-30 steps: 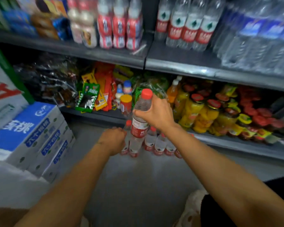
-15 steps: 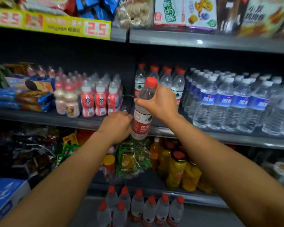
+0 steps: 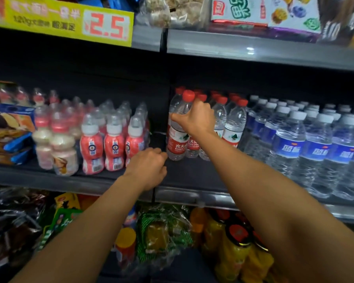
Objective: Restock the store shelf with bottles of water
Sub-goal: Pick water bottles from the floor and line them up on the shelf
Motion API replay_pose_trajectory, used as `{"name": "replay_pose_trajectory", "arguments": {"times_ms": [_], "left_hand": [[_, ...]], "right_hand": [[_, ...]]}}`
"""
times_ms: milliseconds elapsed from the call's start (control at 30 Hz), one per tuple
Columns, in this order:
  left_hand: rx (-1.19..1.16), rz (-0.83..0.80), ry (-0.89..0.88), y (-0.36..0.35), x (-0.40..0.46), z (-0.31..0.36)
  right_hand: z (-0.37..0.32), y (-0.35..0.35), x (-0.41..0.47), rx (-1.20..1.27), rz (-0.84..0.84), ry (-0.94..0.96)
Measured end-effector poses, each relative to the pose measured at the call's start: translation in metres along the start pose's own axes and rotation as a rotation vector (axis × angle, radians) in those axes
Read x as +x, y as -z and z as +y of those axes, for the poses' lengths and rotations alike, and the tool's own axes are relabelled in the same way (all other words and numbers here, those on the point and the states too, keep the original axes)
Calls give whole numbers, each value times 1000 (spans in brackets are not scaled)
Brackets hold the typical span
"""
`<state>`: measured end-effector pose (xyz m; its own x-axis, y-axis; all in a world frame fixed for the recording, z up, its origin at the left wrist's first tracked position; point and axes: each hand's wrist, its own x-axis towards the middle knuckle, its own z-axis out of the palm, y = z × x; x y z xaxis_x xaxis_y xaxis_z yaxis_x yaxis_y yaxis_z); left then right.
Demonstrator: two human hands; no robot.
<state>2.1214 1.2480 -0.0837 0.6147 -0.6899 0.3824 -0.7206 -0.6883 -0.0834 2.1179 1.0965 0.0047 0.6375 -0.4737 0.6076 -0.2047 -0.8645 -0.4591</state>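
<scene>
My right hand (image 3: 194,119) grips a clear water bottle (image 3: 176,139) with a red cap and red label around its shoulder. The bottle stands upright on the dark middle shelf (image 3: 192,176), at the left front of a group of matching red-capped bottles (image 3: 233,127). My left hand (image 3: 147,170) hovers over the shelf just left of the bottle's base. Its fingers are curled and hold nothing, with the knuckles close to the bottle's bottom.
Blue-label water bottles (image 3: 294,148) fill the shelf to the right. Pink-and-white drink bottles (image 3: 112,144) stand to the left, with a dark gap between them and the water. Jars (image 3: 235,248) and snack packs sit on the shelf below. The upper shelf (image 3: 253,52) overhangs.
My view rose from the floor to the middle shelf. My right hand carried the bottle up from the floor bottles and set it on the shelf; my left hand followed beneath it.
</scene>
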Motion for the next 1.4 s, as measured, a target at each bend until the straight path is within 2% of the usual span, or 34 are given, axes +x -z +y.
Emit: {"name": "replay_pose_trajectory", "arguments": {"times_ms": [367, 667, 1167, 1300, 1400], "left_hand": [[-46, 51, -35, -23, 37, -6], [-71, 18, -16, -30, 38, -8], [-41, 8, -21, -30, 37, -4], [-32, -2, -15, -26, 33, -1], [-12, -16, -3, -18, 26, 3]], "right_hand": [[-1, -48, 48, -83, -107, -36], [-4, -45, 64, -110, -212, -56], [-8, -50, 69, -89, -178, -86], [-4, -37, 59, -118, -228, -44], [7, -20, 35, -237, -268, 108]]}}
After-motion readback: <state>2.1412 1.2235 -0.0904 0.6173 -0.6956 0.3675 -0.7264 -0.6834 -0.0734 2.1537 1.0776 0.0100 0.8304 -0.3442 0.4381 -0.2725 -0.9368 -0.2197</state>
